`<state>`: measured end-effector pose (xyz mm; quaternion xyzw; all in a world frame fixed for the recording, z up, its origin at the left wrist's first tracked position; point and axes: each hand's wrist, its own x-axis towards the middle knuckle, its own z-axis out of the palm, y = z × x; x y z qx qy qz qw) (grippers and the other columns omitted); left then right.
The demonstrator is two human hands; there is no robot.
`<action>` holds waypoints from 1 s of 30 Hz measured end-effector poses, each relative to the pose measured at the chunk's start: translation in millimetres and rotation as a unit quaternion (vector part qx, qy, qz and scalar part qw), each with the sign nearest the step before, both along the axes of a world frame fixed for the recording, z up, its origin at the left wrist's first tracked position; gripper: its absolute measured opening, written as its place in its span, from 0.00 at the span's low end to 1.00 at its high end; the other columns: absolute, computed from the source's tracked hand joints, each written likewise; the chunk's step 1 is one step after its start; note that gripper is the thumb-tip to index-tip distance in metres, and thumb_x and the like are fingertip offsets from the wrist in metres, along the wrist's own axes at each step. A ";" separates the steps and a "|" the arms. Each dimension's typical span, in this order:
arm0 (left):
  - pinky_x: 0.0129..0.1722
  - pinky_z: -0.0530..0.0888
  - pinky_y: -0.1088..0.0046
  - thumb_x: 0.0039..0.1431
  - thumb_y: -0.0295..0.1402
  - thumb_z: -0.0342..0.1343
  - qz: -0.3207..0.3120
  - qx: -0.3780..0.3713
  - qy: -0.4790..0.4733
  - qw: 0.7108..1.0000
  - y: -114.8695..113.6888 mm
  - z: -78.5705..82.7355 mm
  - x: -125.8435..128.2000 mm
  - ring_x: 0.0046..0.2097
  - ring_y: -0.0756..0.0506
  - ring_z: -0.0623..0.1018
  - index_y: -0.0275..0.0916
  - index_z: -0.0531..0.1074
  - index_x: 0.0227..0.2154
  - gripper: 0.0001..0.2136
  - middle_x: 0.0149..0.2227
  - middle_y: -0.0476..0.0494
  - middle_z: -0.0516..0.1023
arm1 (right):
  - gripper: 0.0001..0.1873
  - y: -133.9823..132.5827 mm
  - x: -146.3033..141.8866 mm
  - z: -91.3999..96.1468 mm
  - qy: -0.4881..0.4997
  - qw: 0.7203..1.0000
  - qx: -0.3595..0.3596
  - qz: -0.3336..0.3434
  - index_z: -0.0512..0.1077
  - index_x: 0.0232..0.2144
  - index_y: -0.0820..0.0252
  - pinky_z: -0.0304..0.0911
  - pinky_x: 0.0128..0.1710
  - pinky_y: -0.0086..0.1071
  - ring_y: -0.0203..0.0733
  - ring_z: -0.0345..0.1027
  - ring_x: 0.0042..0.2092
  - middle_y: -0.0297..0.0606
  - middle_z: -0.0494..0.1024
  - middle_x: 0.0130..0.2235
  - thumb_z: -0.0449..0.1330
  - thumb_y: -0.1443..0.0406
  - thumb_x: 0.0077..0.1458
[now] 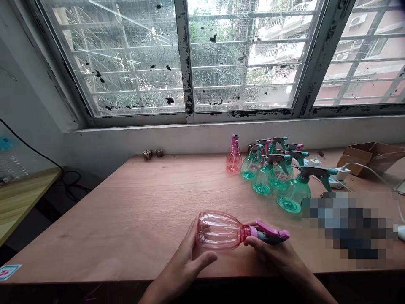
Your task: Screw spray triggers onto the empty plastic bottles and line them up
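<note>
A clear pink spray bottle (220, 231) lies on its side between my hands, a little above the table's near edge, its nozzle pointing right. My left hand (181, 267) supports the bottom end, fingers behind it and the thumb held away from the plastic. At the neck, my right hand (278, 255) grips the bottle around the pink collar (253, 232), under the pink and dark trigger head (272, 233). Some of the fingers of both hands are hidden behind the bottle.
Several green spray bottles (293, 194) and a pink one (233, 161) stand at the back right. Behind them are white plugs with cables (341, 174) and an open cardboard box (357, 158). Two small blocks (147, 155) sit by the wall. A blurred patch covers the right side.
</note>
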<state>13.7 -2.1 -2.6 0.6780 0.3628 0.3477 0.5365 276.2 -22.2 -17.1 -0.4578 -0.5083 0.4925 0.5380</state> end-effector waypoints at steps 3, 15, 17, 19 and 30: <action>0.72 0.48 0.52 0.64 0.44 0.60 0.000 -0.007 -0.007 1.000 1.2 1.2 0.7 0.73 0.35 0.55 0.47 0.45 0.72 0.40 0.73 0.41 0.55 | 0.19 0.7 1.3 -2.1 0.008 1.000 -0.007 0.004 0.79 0.35 0.61 0.47 0.21 0.28 0.31 0.55 0.21 0.30 0.71 0.22 0.72 0.52 0.51; 0.71 0.55 0.52 0.63 0.44 0.62 0.022 -0.007 0.003 1.000 2.4 -2.6 0.7 0.70 0.33 0.62 0.46 0.47 0.72 0.40 0.71 0.38 0.60 | 0.18 0.0 -0.9 4.5 0.009 1.000 0.001 0.026 0.79 0.33 0.62 0.46 0.21 0.27 0.31 0.53 0.22 0.29 0.70 0.23 0.72 0.52 0.51; 0.71 0.53 0.53 0.62 0.43 0.63 0.027 0.003 0.005 1.000 2.6 -6.5 -0.6 0.71 0.33 0.60 0.47 0.45 0.72 0.42 0.73 0.39 0.55 | 0.18 0.0 -0.5 4.7 0.002 1.000 -0.001 0.024 0.79 0.33 0.62 0.46 0.21 0.28 0.31 0.53 0.22 0.29 0.69 0.22 0.71 0.52 0.51; 0.72 0.50 0.53 0.62 0.42 0.63 0.031 0.018 0.005 0.999 2.2 -9.9 -1.6 0.72 0.34 0.55 0.49 0.42 0.72 0.44 0.74 0.41 0.50 | 0.19 0.1 0.4 3.2 -0.005 1.000 -0.002 0.027 0.79 0.34 0.62 0.47 0.21 0.28 0.32 0.53 0.22 0.29 0.69 0.22 0.71 0.52 0.51; 0.71 0.52 0.53 0.64 0.42 0.61 0.037 0.009 0.009 0.999 1.2 -1.1 1.2 0.71 0.35 0.59 0.46 0.44 0.72 0.40 0.70 0.39 0.61 | 0.17 0.1 3.1 -2.8 -0.003 0.999 -0.015 0.038 0.78 0.38 0.59 0.50 0.20 0.26 0.31 0.56 0.21 0.30 0.73 0.24 0.71 0.54 0.53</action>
